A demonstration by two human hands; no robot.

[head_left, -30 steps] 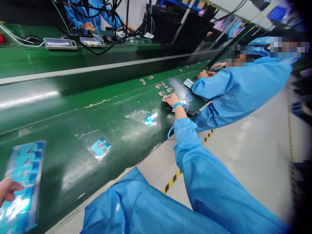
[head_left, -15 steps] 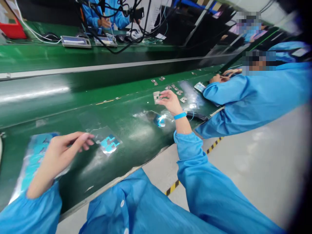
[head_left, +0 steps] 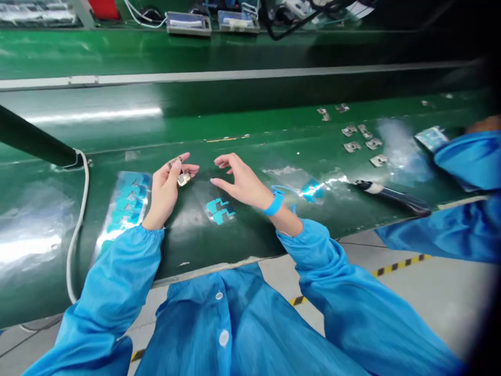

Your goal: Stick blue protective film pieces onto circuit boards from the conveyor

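Note:
My left hand (head_left: pixel 166 190) grips a small metal plate (head_left: pixel 183 179) between thumb and fingers, above the table; a patterned bit also shows behind the thumb, too small to make out. To its right, my right hand (head_left: pixel 243 183) is raised with thumb and fingers apart and nothing between them. A blue wristband (head_left: pixel 275 202) circles that wrist. Just below and between the hands lies a sheet of blue cut-out film pieces (head_left: pixel 219 211). A longer clear strip with similar blue film shapes (head_left: pixel 127 198) lies beside and partly behind my left hand.
Several metal plates (head_left: pixel 373 143) are scattered at the right. Near them lie a dark-handled tool (head_left: pixel 393 198) and a crumpled blue film (head_left: pixel 312 190). A co-worker's sleeve (head_left: pixel 469 159) reaches in from the right. At left stand a dark post (head_left: pixel 39 137) and a white cable (head_left: pixel 81 219).
My right hand has come left from near the scattered plates and opened. The metal plate it held appears now in my left hand. The view has turned left and down.

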